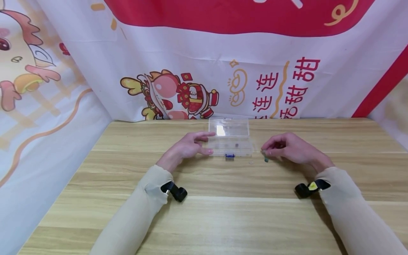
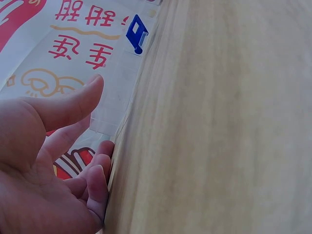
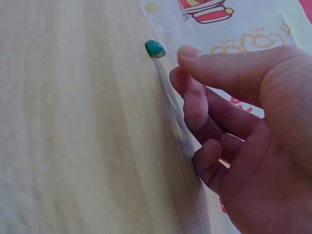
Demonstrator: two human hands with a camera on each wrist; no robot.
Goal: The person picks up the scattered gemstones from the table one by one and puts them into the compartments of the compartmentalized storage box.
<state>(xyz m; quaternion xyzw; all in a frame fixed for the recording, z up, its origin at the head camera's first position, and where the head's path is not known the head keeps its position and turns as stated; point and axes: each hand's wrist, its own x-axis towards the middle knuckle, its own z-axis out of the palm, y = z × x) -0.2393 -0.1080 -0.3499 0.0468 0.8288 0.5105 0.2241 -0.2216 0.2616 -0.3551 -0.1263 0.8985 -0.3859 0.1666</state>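
A clear plastic box point(image 1: 220, 152) with dividers stands on the table, its lid point(image 1: 234, 126) raised and its blue latch point(image 1: 229, 156) facing me. My left hand point(image 1: 188, 145) lies at the box's left end, thumb by the front corner, index finger reaching over by the lid. The thumb is extended in the left wrist view, the other fingers loosely bent near the tabletop. Right of the box, my right hand point(image 1: 290, 147) has its thumb and index tips close together, beside a small glossy green piece point(image 3: 155, 48). I cannot tell whether they pinch part of it.
A small dark piece point(image 1: 237, 145) is inside the box. On the wooden table point(image 1: 223, 219), a tiny pale piece point(image 1: 250, 162) lies just in front of the box. A printed cloth point(image 1: 178, 53) hangs behind the table, and another cloth point(image 1: 63, 141) borders the left side.
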